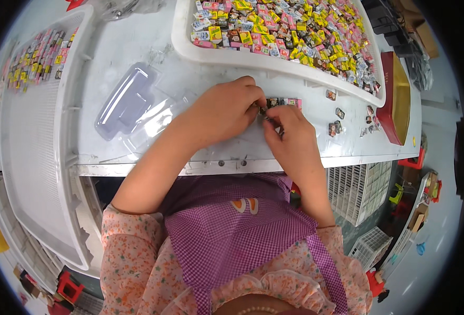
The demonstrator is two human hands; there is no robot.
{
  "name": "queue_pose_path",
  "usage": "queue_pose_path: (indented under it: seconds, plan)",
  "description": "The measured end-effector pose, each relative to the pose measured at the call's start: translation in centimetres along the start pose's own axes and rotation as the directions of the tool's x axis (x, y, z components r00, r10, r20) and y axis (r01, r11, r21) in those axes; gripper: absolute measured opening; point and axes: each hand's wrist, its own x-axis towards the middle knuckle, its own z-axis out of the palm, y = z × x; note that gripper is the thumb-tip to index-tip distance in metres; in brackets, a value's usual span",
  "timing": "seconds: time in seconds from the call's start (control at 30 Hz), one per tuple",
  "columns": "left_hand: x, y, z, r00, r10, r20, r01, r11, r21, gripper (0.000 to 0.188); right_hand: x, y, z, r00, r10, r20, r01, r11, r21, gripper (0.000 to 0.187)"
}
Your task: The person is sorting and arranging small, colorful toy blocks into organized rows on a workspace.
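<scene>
My left hand (231,107) and my right hand (296,137) meet over the near part of the white table, fingertips almost touching. Both are closed in a pinch around small dark pieces that look like miniature boxes, mostly hidden by the fingers. Just beyond my right fingers lies a short row of miniature boxes (293,102), dark ones at the left and a pink one at the right end. Left of my left forearm rests a clear plastic blister tray (129,100), partly covered by another clear sheet.
A big white tray (274,64) heaped with colourful miniature boxes stands at the back. Some loose dark boxes (332,129) lie to the right, beside a red and gold box (395,105). At the left is a long white perforated tray (35,157) with rows of boxes.
</scene>
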Motion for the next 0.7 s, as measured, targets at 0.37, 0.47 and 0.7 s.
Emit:
queue_pose_path:
  seconds: [0.37,0.47,0.7]
  plan:
    - [0.1,-0.2,0.1,1.000,0.020,-0.005,-0.019,0.999,0.030,0.013,-0.6,0.6,0.4,0.994,-0.061,-0.088,0.065,0.997,0.042,0.013]
    - [0.1,-0.3,0.1,1.000,0.007,-0.001,-0.007,1.000,0.025,0.014,-0.8,1.1,0.0,0.996,-0.048,-0.077,0.055,0.994,0.093,0.016]
    - [0.1,0.0,-0.3,1.000,-0.005,0.009,0.005,0.999,-0.048,0.016,-0.6,1.5,1.2,0.987,-0.116,-0.108,0.116,0.993,-0.004,0.015]
